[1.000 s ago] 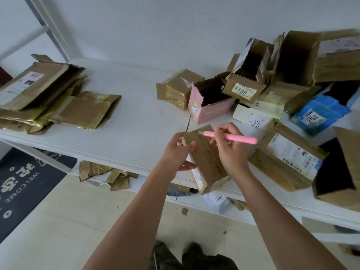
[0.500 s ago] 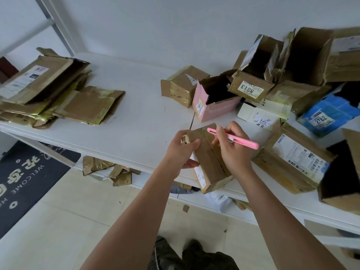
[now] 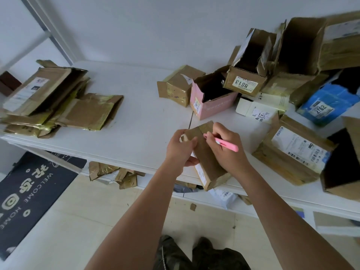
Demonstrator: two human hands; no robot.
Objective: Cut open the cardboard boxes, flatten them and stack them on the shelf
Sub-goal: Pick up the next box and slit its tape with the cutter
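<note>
From the head view I have my left hand (image 3: pixel 180 148) wrapped round the upper left edge of a small brown cardboard box (image 3: pixel 207 158), thumb underneath on its white-labelled side, while my right hand (image 3: pixel 227 151) grips a pink cutter (image 3: pixel 227 144) like a pen with its tip at the box's top end. The box is held tilted over the front edge of the white shelf (image 3: pixel 136 121), between both hands. Just beyond my hands stands an open pink box (image 3: pixel 212 98), its inside dark so I cannot tell what it holds, with a closed taped brown box (image 3: pixel 180 84) beside it to the left. Beyond and to the right of my right hand is a heap of opened boxes: one labelled 8813 (image 3: pixel 246 75), a white carton (image 3: pixel 261 107), a blue parcel marked 2782 (image 3: pixel 327 104), and a flat brown box with a shipping label (image 3: pixel 294 151) near my right wrist. Well to the left of my left hand lies the stack of flattened cardboard (image 3: pixel 48 98). Below, cardboard scraps (image 3: pixel 115 173) sit on a lower shelf, and a dark welcome mat (image 3: pixel 29 193) lies on the pale tiled floor (image 3: pixel 78 221).
</note>
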